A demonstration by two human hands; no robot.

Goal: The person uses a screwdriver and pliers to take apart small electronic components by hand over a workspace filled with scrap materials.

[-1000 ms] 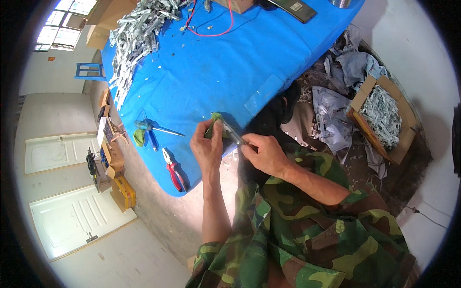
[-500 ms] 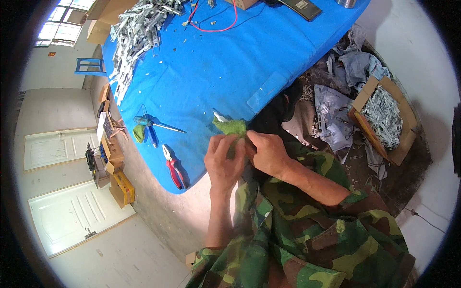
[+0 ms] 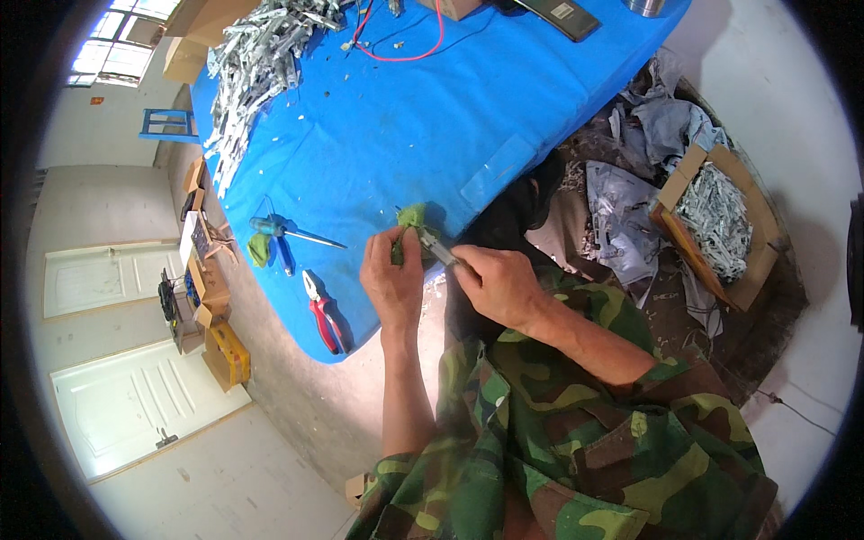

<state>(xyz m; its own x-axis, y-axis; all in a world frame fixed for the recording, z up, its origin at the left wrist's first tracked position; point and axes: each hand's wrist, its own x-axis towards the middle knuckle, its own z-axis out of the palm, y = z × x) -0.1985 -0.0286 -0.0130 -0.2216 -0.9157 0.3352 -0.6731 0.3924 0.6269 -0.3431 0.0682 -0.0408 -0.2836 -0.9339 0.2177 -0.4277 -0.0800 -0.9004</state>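
My left hand (image 3: 392,281) is closed on a small green cloth (image 3: 411,217) above the near edge of the blue-covered table. A narrow grey metal strip (image 3: 439,251) runs from the cloth to my right hand (image 3: 500,286), whose fingers grip its near end. The strip's far end is hidden by the cloth and my left fingers. Left of my hands, pliers (image 3: 325,317) with red handles lie on the table. Beyond them rests a screwdriver (image 3: 310,237) with a blue handle, across another blue-handled tool (image 3: 285,256) whose kind I cannot make out.
A heap of silvery metal strips (image 3: 247,90) covers the table's far left. A red wire (image 3: 405,59) and a dark phone (image 3: 560,14) lie at the far side. On the right, an open cardboard box (image 3: 761,270) holds many strips, beside grey plastic bags (image 3: 621,211).
My left hand has shifted left with the cloth, away from my right hand. More of the grey strip shows between them. The tools on the table have stayed put.
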